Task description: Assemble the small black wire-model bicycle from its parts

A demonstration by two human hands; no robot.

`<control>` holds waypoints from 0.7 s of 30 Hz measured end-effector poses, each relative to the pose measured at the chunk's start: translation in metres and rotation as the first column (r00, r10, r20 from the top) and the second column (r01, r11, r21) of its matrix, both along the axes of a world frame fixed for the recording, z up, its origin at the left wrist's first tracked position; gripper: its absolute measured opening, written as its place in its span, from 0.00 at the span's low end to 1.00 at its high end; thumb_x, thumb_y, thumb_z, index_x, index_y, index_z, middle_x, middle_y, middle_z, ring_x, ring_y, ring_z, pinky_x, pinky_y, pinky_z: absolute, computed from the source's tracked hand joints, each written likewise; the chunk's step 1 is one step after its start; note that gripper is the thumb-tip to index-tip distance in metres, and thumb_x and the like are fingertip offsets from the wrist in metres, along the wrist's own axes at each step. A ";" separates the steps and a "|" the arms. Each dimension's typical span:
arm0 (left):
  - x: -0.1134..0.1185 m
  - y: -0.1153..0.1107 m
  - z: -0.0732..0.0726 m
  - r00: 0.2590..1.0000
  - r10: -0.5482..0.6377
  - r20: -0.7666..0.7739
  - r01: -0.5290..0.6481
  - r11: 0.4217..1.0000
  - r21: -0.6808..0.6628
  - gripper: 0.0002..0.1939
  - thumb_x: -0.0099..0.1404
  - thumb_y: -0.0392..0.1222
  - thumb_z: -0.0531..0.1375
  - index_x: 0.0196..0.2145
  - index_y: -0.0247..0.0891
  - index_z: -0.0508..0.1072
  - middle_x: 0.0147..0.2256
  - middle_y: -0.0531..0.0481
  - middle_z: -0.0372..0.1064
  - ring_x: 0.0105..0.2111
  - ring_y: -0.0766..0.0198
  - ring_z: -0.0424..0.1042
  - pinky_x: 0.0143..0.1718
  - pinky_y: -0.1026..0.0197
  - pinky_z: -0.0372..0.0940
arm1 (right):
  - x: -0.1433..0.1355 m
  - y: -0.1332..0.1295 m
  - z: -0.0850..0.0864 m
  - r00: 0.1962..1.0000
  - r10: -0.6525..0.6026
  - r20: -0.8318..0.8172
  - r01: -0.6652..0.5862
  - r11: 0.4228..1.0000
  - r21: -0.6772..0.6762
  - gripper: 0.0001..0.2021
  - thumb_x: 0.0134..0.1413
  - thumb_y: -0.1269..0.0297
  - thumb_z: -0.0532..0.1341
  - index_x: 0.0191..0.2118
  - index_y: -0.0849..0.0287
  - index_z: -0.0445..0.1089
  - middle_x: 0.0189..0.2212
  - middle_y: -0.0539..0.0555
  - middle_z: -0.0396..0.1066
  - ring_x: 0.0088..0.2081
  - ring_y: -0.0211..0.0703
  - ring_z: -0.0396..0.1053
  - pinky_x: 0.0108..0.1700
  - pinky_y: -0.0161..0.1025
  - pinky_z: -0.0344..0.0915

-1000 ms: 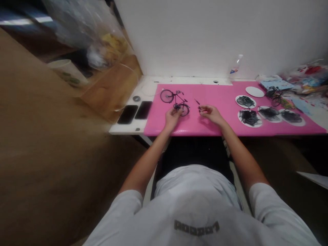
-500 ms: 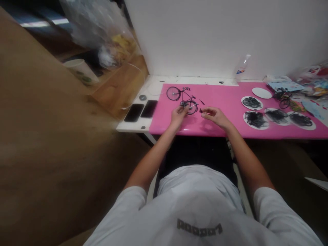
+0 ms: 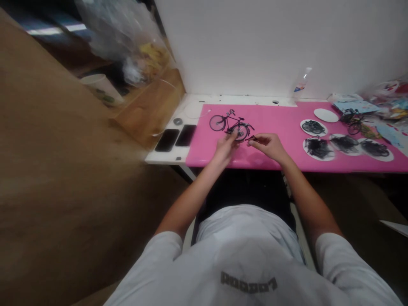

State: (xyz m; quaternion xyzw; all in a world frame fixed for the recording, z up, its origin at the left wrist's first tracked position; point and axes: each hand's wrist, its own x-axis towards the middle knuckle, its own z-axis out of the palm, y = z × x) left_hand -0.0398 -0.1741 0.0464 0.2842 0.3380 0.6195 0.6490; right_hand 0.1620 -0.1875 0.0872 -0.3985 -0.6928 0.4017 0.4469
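A small black model bicycle is tilted above the pink mat, its front wheel toward the left. My left hand grips it low by the rear wheel, thumb over the spokes. Close to the right of that wheel, my right hand is closed in a pinch on a thin dark part. The part's exact kind is too small to make out, and I cannot tell whether it touches the bicycle.
Several white plates stand on the right of the pink mat, most with black parts. Another small bicycle is beyond them, near plastic bags. Two dark phones lie left. A clear bottle stands by the wall.
The bicycle has shifted slightly right and turned a little in my left hand. My right hand has moved slightly left, bringing the dark part nearer the rear wheel.
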 end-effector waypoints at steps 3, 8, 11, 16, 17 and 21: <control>0.002 -0.008 0.011 1.000 0.014 0.025 -0.012 0.999 -0.047 0.20 0.58 0.52 0.81 0.39 0.37 0.83 0.38 0.46 0.83 0.35 0.67 0.77 0.38 0.64 0.65 | -0.003 -0.002 0.000 0.999 -0.041 0.019 0.040 0.998 0.048 0.21 0.52 0.39 0.78 0.39 0.52 0.87 0.39 0.55 0.86 0.38 0.49 0.81 0.40 0.45 0.78; 0.005 -0.014 0.021 0.998 -0.001 0.058 0.006 0.996 -0.087 0.14 0.62 0.46 0.79 0.38 0.36 0.83 0.36 0.47 0.83 0.35 0.67 0.78 0.40 0.63 0.64 | -0.004 0.000 -0.004 0.994 -0.111 0.009 0.110 0.990 0.093 0.19 0.51 0.42 0.79 0.39 0.52 0.87 0.39 0.56 0.86 0.35 0.46 0.79 0.33 0.42 0.74; 0.007 -0.015 0.023 0.998 -0.005 0.066 0.011 0.996 -0.085 0.13 0.63 0.45 0.79 0.37 0.35 0.83 0.34 0.47 0.82 0.34 0.67 0.77 0.39 0.64 0.63 | -0.003 0.002 -0.005 0.994 -0.104 -0.019 0.105 0.992 0.074 0.20 0.52 0.41 0.79 0.38 0.52 0.86 0.36 0.55 0.85 0.35 0.45 0.79 0.34 0.41 0.74; 0.008 -0.015 0.022 0.999 -0.005 0.051 0.011 0.993 -0.115 0.09 0.67 0.42 0.75 0.37 0.33 0.83 0.33 0.47 0.81 0.34 0.67 0.77 0.37 0.64 0.62 | -0.002 0.003 0.000 0.998 -0.049 -0.034 0.052 0.994 0.097 0.25 0.61 0.34 0.72 0.39 0.53 0.85 0.33 0.55 0.83 0.29 0.40 0.74 0.34 0.40 0.73; 0.007 -0.014 0.022 0.999 -0.005 0.053 0.011 0.992 -0.125 0.08 0.68 0.41 0.74 0.37 0.33 0.83 0.33 0.47 0.81 0.34 0.66 0.78 0.37 0.64 0.62 | -0.001 0.002 0.001 0.998 -0.050 -0.032 0.053 0.991 0.121 0.26 0.63 0.33 0.69 0.40 0.53 0.85 0.33 0.55 0.83 0.29 0.40 0.73 0.33 0.40 0.72; 0.006 -0.015 0.024 0.998 -0.007 0.056 0.016 0.987 -0.157 0.07 0.70 0.39 0.72 0.37 0.32 0.83 0.33 0.46 0.81 0.36 0.64 0.79 0.38 0.63 0.63 | -0.001 0.001 0.003 0.992 -0.125 0.002 0.120 0.958 0.261 0.26 0.65 0.32 0.67 0.38 0.52 0.86 0.37 0.56 0.82 0.35 0.43 0.75 0.33 0.40 0.71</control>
